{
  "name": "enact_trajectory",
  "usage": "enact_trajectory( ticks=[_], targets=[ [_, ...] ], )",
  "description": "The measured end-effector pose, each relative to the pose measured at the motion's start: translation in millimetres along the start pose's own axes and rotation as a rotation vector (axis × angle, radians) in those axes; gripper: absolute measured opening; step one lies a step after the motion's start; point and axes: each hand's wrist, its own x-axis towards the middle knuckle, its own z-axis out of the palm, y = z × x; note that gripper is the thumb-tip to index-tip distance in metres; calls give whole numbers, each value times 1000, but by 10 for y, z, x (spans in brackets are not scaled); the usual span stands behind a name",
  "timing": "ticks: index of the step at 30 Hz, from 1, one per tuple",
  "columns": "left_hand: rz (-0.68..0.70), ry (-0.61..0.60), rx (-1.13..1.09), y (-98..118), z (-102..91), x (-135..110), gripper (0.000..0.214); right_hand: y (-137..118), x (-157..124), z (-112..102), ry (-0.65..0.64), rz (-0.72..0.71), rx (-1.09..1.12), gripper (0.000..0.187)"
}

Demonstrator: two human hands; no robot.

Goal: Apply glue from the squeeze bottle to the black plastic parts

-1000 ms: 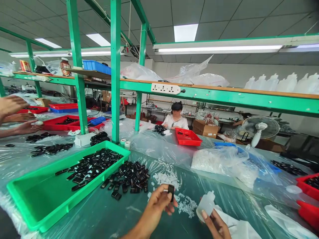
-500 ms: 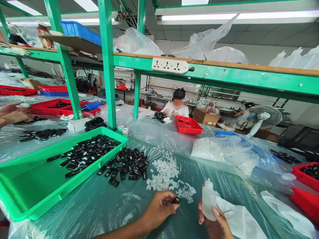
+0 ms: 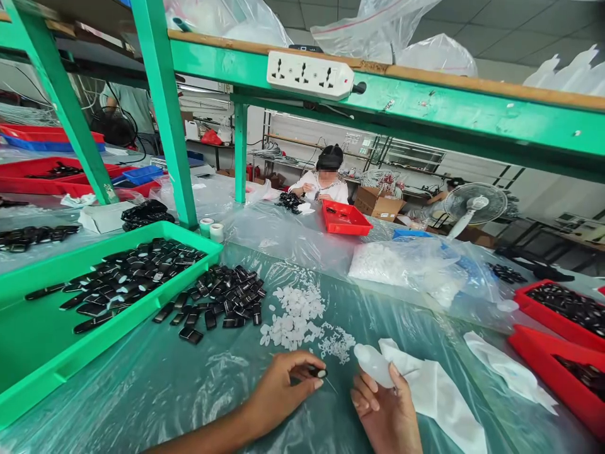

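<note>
My left hand (image 3: 288, 388) pinches a small black plastic piece (image 3: 316, 371) between thumb and fingers, with a pale oval on its end. A thin needle-like line sticks out beside those fingertips; what it belongs to I cannot make out. My right hand (image 3: 385, 403) is wrapped round a translucent white squeeze bottle (image 3: 373, 364), tipped over so that its nozzle does not show clearly. Just beyond the hands lie a pile of clear oval pieces (image 3: 295, 315) and a smaller heap of tiny clear bits (image 3: 336, 343). Black pieces (image 3: 231, 296) are heaped to the left.
A green tray (image 3: 61, 372) with many black pieces stands at the left. White cloths (image 3: 439, 391) lie at right, near red bins (image 3: 543, 353). A green shelf frame (image 3: 163, 113) rises ahead. Across the table a person (image 3: 326, 180) sits behind a red tray (image 3: 347, 228).
The bottle has gone from upright to tilted in my right hand. My left hand still pinches the black piece, now turned to show its pale end. The camera view has shifted.
</note>
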Motion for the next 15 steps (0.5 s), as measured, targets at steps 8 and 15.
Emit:
enact_trajectory(
  ticks=[8, 15],
  targets=[
    [-23, 26, 77, -14, 1, 3, 13, 120, 0, -50, 130, -66, -375, 39],
    [0, 8, 157, -27, -12, 2, 15, 109, -60, -5, 175, -158, -613, 40]
  ],
)
